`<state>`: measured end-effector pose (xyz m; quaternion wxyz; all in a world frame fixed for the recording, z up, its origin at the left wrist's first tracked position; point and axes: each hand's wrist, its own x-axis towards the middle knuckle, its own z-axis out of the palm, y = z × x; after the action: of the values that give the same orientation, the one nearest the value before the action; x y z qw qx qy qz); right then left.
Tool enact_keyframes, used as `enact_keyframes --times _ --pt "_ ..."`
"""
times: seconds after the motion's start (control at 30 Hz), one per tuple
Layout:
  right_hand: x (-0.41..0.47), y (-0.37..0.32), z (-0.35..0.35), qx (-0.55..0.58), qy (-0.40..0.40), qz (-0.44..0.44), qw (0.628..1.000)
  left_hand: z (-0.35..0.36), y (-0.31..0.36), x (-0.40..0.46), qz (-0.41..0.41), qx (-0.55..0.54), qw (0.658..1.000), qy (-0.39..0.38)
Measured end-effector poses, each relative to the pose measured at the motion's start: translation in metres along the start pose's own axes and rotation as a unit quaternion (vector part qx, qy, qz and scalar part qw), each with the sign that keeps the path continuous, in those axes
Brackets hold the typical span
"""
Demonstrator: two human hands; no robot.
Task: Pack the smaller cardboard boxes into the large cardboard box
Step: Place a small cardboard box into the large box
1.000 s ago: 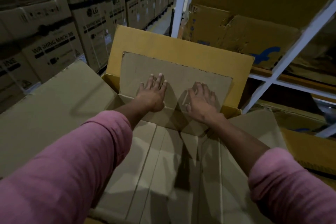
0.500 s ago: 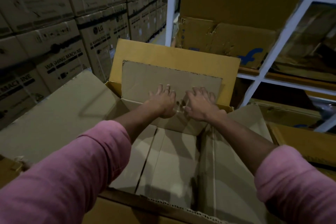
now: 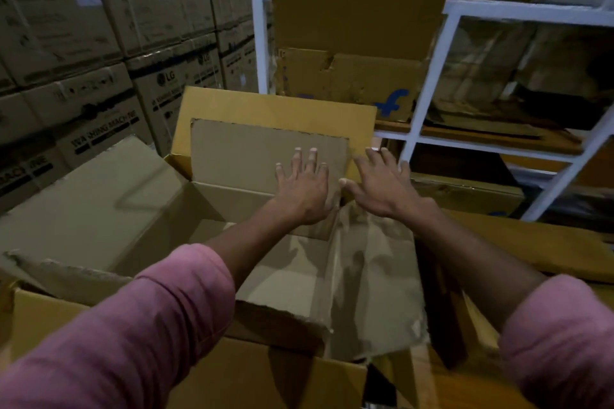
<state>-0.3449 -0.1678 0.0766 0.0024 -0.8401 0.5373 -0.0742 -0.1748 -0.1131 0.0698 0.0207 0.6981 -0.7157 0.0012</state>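
Directly ahead of the person, across the open mouth of the large cardboard box, both hands reach to its far side. Left hand: fingers straight and spread, palm flat against the raised inner flap at the far wall, holding nothing. Right hand: fingers also straight and relaxed, hovering by that flap's right edge near the far right corner; contact cannot be confirmed. Long axis of the flap runs left to right, crosswise to both forearms. Left hand is the nearer to the flap's middle; right hand sits just off its end. Behind the flap stands a taller yellow outer flap. Box interior lies below and nearer than the hands, between the forearms; flat cardboard shows at the bottom, and whether smaller boxes are already inside cannot be told. Judgement: the box is being readied.
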Motion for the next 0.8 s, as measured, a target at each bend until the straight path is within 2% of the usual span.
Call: enact_keyframes --times 0.13,0.33,0.53,0.8 --pt "-0.034 0.025 0.001 0.036 -0.001 0.026 0.999 0.004 0.037 -0.013 0.012 -0.03 0.999 0.025" --pt "-0.08 0.058 -0.009 0.068 0.042 0.078 0.994 0.001 0.092 -0.022 0.078 -0.047 0.995 0.037" --pt "-0.129 0.104 -0.012 0.093 0.066 0.169 0.979 -0.002 0.123 -0.035 0.128 -0.092 0.987 0.016" --pt "-0.194 0.161 0.017 0.079 0.029 0.261 0.962 0.008 0.21 -0.055 0.234 -0.023 0.971 0.036"
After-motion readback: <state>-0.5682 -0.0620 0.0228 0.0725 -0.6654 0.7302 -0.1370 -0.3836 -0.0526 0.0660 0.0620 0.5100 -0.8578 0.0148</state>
